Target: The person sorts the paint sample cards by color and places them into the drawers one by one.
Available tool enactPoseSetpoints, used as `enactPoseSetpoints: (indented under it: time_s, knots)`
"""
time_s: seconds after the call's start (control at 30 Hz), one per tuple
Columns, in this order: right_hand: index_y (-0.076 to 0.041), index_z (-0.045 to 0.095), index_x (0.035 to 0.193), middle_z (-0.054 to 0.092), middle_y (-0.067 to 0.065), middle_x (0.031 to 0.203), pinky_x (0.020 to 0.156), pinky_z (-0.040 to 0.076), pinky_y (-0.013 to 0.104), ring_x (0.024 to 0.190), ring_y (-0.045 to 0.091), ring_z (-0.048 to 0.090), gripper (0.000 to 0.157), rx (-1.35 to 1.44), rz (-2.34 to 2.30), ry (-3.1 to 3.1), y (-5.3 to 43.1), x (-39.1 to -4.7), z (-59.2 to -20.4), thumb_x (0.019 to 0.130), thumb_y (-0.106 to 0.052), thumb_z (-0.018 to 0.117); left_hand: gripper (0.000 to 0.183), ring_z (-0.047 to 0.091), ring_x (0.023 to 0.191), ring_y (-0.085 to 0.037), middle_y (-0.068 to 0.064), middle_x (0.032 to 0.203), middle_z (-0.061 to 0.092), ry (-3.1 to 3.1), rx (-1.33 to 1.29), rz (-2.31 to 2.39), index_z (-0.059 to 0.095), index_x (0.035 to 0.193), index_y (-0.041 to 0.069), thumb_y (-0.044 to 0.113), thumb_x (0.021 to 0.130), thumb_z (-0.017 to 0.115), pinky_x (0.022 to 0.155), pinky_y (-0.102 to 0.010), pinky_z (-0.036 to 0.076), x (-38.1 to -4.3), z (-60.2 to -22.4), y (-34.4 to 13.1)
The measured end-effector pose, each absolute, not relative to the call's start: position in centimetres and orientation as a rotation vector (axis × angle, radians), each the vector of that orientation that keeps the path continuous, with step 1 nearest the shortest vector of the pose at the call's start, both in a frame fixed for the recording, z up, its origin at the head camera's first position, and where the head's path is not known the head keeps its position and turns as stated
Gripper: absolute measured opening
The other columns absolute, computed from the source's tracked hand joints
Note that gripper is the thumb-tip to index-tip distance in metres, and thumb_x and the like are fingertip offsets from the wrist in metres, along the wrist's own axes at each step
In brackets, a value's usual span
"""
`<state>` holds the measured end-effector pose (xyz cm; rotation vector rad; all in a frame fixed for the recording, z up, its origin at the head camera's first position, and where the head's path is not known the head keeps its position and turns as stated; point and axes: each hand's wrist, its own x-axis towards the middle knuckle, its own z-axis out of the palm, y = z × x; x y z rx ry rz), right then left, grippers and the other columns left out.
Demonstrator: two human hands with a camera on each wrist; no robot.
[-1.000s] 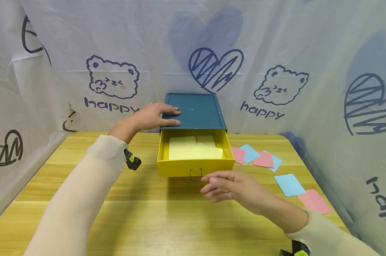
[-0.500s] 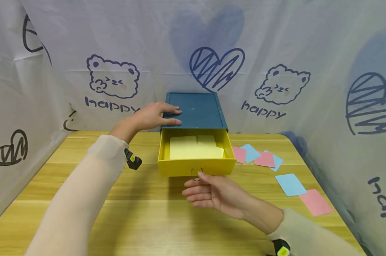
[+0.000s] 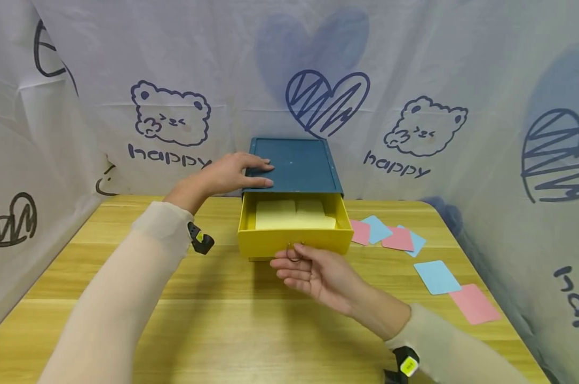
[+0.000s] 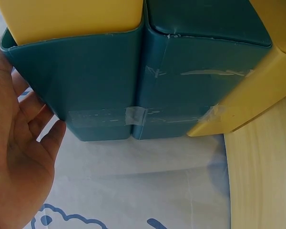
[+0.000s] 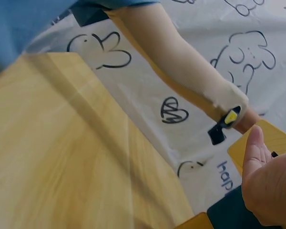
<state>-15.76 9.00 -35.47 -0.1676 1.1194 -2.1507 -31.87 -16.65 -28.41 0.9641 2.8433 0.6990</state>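
Note:
A teal drawer box (image 3: pixel 294 165) stands at the back of the table with its yellow drawer (image 3: pixel 265 242) pulled partly out. Pale cards (image 3: pixel 276 214) lie inside the drawer. My left hand (image 3: pixel 229 173) rests on the box's left top edge, fingers spread over it; the left wrist view shows those fingers (image 4: pixel 35 114) along the teal side. On the drawer front, near its thin ring pull (image 3: pixel 294 258), my right hand (image 3: pixel 325 277) presses with the thumb. Its other fingers are extended below, palm turned up. Whether they touch the ring cannot be told.
Pink and blue square cards lie right of the box, among them a blue card (image 3: pixel 437 277) and a pink card (image 3: pixel 474 304). A printed white cloth (image 3: pixel 231 69) hangs close behind and at both sides of the wooden table (image 3: pixel 212 330).
My right hand has come left to the drawer front, thumb against it. The drawer has moved a little farther into the box. My left hand has stayed on the box.

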Motion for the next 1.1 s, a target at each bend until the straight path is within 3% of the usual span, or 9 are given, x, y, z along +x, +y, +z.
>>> enactPoseSetpoints:
  time_s: [0.63, 1.1]
  knots:
    - [0.004, 0.058, 0.124, 0.071, 0.013, 0.109, 0.083, 0.056, 0.029, 0.092, 0.02, 0.07, 0.04, -0.217, -2.104, 1.256, 8.7, -22.5, -35.6, 0.105, -0.03, 0.048, 0.066, 0.031, 0.142, -0.026, 0.0, 0.153, 0.038, 2.841, 0.98, 0.689, 0.054, 0.142, 0.023, 0.063, 0.09, 0.057, 0.114, -0.049, 0.027, -32.2, -28.4, -16.6]
    - [0.003, 0.06, 0.121, 0.071, 0.013, 0.106, 0.082, 0.056, 0.029, 0.092, 0.021, 0.07, 0.04, -0.21, -2.117, 1.289, 8.5, -24.7, -35.5, 0.105, -0.031, 0.048, 0.067, 0.031, 0.142, -0.026, 0.0, 0.154, 0.037, 2.838, 0.957, 0.686, 0.054, 0.142, 0.024, 0.064, 0.089, 0.057, 0.113, -0.05, 0.028, -32.1, -28.4, -16.6]
